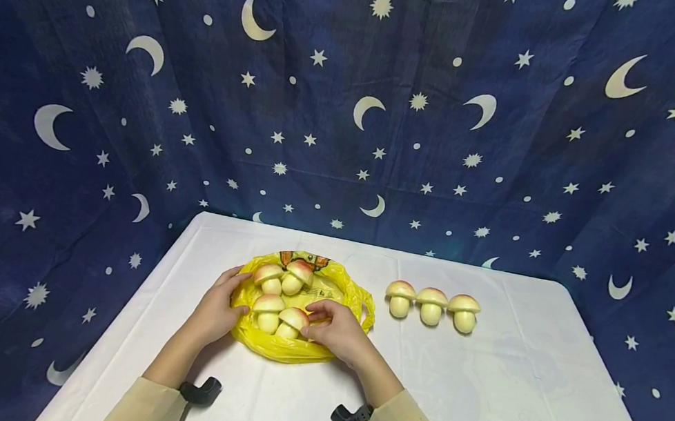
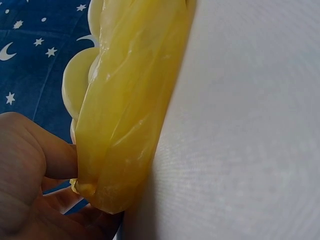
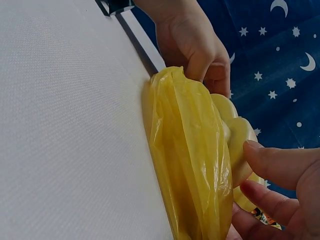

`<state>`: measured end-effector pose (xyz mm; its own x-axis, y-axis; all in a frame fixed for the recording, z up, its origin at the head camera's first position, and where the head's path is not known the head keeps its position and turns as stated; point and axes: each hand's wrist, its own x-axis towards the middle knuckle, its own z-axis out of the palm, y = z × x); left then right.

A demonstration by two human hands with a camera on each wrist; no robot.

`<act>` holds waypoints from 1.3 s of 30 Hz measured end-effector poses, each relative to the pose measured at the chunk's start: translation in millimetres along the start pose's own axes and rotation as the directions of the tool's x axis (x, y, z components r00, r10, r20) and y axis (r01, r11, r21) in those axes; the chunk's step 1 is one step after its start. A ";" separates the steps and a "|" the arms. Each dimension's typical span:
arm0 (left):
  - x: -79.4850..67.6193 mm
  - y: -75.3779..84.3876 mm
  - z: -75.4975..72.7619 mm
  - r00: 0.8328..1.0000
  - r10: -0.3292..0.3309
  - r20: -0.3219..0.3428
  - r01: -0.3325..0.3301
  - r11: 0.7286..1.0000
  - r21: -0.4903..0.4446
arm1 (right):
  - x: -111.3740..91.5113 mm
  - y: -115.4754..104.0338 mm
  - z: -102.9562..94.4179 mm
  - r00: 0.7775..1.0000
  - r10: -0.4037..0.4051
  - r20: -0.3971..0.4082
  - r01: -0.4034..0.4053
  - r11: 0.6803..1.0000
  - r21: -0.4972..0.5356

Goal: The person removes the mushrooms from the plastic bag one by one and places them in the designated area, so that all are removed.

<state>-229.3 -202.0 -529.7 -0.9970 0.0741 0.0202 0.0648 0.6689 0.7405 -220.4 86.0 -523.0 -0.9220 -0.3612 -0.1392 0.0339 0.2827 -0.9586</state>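
Gripping yellow bag (image 1: 284, 352) at left rim w/ L hand (image 1: 216, 309); pinching nr-right mushroom (image 1: 293, 318) in bag w/ R hand (image 1: 339, 332). Seeing 3 mushrooms (image 1: 430, 307) on table (image 1: 477, 407), right, in head view only. Can't read print (image 1: 320, 262), bag's far side.

No text legible; small dark print (image 1: 324, 293) on the far part of the yellow bag (image 1: 290, 353), too small to read

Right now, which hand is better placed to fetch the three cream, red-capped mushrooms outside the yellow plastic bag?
Likely the right hand once free: it's nearer those mushrooms; the left hand holds the bag's rim.
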 end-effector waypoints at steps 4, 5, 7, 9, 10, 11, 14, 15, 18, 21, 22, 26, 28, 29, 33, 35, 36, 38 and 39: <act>0.1 -0.3 0.0 1.000 -0.002 0.002 0.002 1.000 0.002 | -0.2 0.2 0.8 1.000 0.012 -0.013 -0.012 1.000 0.025; 0.2 -0.4 0.0 1.000 -0.003 0.002 0.003 1.000 0.002 | -0.2 0.0 1.1 1.000 0.016 -0.018 -0.015 0.999 0.029; 0.2 -0.3 -0.1 1.000 -0.002 0.001 0.002 1.000 0.002 | 0.1 -0.1 1.9 0.999 0.024 -0.029 -0.023 0.999 0.038; 0.2 -0.1 -0.2 1.000 -0.002 0.000 0.002 1.000 0.000 | 0.6 -0.8 2.6 0.999 0.032 -0.039 -0.030 0.998 0.048; 0.2 0.1 -0.2 1.000 -0.002 0.000 0.002 1.000 0.000 | 0.7 -1.3 2.8 0.998 0.036 -0.044 -0.034 0.998 0.053; 0.2 0.3 -0.2 1.000 -0.002 0.000 0.002 1.000 -0.002 | 0.7 -1.7 3.0 0.998 0.035 -0.048 -0.033 0.998 0.057; 0.1 0.8 -0.4 1.000 -0.003 0.000 0.003 1.000 -0.007 | 1.0 -2.1 3.6 0.998 0.043 -0.052 -0.039 0.997 0.072; 0.1 0.8 -0.4 1.000 -0.004 0.000 0.004 1.000 -0.007 | 1.0 -2.2 3.8 0.998 0.045 -0.053 -0.041 0.996 0.079; 0.1 0.7 -0.3 1.000 -0.006 0.003 0.006 1.000 -0.008 | 1.7 -2.4 4.4 0.997 0.057 -0.052 -0.051 0.994 0.096; 0.2 0.6 0.2 1.000 -0.007 0.003 0.007 1.000 -0.008 | 2.1 -3.3 5.3 0.997 0.064 -0.048 -0.058 0.992 0.109; 0.1 0.8 0.3 1.000 -0.006 0.002 0.007 1.000 -0.009 | 2.2 -3.7 5.7 0.997 0.067 -0.048 -0.061 0.992 0.112; -0.4 1.6 0.9 1.000 0.003 -0.007 -0.003 1.000 -0.005 | 2.8 -3.4 7.2 0.996 0.072 -0.050 -0.066 0.990 0.124; -0.6 1.6 1.2 1.000 0.007 -0.010 -0.007 1.000 -0.005 | 3.1 -2.9 8.0 0.996 0.071 -0.052 -0.064 0.990 0.128; -0.7 1.6 1.4 1.000 0.009 -0.010 -0.009 1.000 -0.005 | 3.4 -2.6 8.4 0.996 0.067 -0.053 -0.060 0.990 0.128; -1.2 1.6 1.4 1.000 -0.001 -0.007 0.000 1.000 -0.010 | 4.5 -2.7 9.9 0.996 0.072 -0.058 -0.064 0.989 0.136; -1.3 2.1 1.1 1.000 -0.004 -0.005 0.004 1.000 -0.009 | 5.2 -2.9 10.6 0.995 0.077 -0.062 -0.068 0.988 0.137; -1.3 2.2 0.9 1.000 -0.006 -0.004 0.006 1.000 -0.010 | 5.7 -2.9 11.1 0.994 0.083 -0.064 -0.074 0.988 0.136; -1.3 2.5 0.7 1.000 -0.009 -0.004 0.009 1.000 -0.011 | 6.4 -2.7 11.8 0.994 0.090 -0.068 -0.080 0.988 0.134; -1.3 2.5 0.8 1.000 -0.009 -0.003 0.009 1.000 -0.010 | 6.4 -2.8 12.1 0.993 0.092 -0.069 -0.082 0.988 0.132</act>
<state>-227.9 -199.8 -528.3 -0.9977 0.0654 0.0155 0.0550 0.6618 0.7477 -221.8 72.2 -524.2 -0.9394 -0.2714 -0.2092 0.1601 0.1921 -0.9682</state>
